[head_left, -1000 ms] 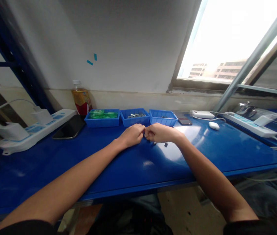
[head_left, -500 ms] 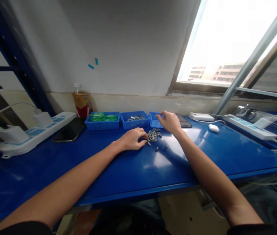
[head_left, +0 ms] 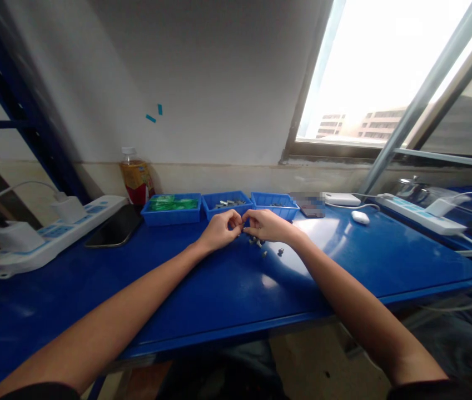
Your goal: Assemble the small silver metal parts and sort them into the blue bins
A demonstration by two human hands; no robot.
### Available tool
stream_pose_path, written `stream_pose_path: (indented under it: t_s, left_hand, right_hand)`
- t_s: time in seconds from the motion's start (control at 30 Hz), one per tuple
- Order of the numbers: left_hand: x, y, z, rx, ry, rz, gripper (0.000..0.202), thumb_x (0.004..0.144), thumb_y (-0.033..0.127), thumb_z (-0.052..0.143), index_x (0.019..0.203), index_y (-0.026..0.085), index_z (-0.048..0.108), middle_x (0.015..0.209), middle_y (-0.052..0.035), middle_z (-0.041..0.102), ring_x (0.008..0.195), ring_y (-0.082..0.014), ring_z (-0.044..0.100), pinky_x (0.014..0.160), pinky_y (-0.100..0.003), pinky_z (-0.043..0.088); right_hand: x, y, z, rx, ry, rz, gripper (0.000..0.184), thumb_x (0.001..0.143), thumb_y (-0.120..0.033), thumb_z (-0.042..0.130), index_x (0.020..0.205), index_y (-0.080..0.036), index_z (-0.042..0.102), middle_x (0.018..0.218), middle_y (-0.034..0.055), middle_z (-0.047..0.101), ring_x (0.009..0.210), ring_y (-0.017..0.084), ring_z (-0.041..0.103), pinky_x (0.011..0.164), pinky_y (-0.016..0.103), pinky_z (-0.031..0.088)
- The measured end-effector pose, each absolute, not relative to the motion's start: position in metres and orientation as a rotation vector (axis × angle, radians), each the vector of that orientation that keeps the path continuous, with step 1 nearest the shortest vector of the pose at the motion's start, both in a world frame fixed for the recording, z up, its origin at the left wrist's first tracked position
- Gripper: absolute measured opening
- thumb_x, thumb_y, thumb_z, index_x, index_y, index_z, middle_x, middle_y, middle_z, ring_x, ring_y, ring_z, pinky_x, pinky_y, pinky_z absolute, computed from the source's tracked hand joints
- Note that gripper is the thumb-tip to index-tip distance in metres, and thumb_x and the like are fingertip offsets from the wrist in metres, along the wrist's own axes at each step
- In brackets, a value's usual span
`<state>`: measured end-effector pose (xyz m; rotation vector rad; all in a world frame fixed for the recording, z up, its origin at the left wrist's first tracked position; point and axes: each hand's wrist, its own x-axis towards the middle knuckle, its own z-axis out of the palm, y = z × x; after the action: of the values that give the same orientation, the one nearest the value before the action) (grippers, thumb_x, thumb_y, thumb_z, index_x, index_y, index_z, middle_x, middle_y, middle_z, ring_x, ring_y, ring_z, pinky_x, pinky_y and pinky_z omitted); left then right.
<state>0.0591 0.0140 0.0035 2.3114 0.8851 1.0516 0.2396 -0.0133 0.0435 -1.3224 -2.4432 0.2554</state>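
Note:
My left hand point(head_left: 220, 229) and my right hand point(head_left: 268, 225) meet above the blue table, fingertips touching or nearly so. Each is closed in a pinch, and whatever lies between the fingers is too small and covered to make out. Under and beside my right hand is a pile of small metal screws point(head_left: 256, 241), partly hidden by that hand. Two loose pieces, one of them a screw point(head_left: 281, 252), lie nearer the front. Behind the hands stand a blue bin with metal parts point(head_left: 207, 209) and another blue bin with small dark parts point(head_left: 293, 211).
A blue bin of green packets point(head_left: 172, 217) stands at the left, near a drink bottle point(head_left: 135, 180). Further left are a dark phone point(head_left: 114, 226) and a power strip point(head_left: 94, 214). Rightward lie another phone point(head_left: 313, 206), a white earbud case point(head_left: 360, 217) and a second power strip point(head_left: 423, 214).
My right hand has come back from the right-hand bin, moving left and down to meet my left hand. My left hand has lifted slightly off the pile's edge.

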Motion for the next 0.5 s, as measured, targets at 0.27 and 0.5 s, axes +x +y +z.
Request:
stream_pose_path:
  t_s: [0.27,0.5]
  left_hand:
    - [0.057,0.019,0.008,2.099,0.988,1.094,0.019,0.079,0.03,0.054,0.089,0.014,0.057,0.072,-0.0012,0.059,0.065,-0.0128,0.056,0.063,-0.025,0.046]
    - [0.035,0.007,0.024,2.592,0.82,0.471,0.023,0.071,0.035,0.063,0.081,0.015,0.065,0.08,-0.0049,0.062,0.066,-0.0145,0.055,0.061,-0.025,0.042]
  right_hand:
    - [0.249,-0.002,0.043,-1.397,-2.269,-0.043,0.015,0.085,-0.03,0.054,0.085,-0.017,0.062,0.071,0.0008,0.061,0.064,0.012,0.052,0.058,0.021,0.031]
    - [0.281,0.013,0.044,-1.875,-1.837,-0.333,0.026,0.087,-0.038,0.05,0.094,-0.018,0.064,0.08,0.007,0.066,0.075,0.02,0.058,0.063,0.026,0.035]
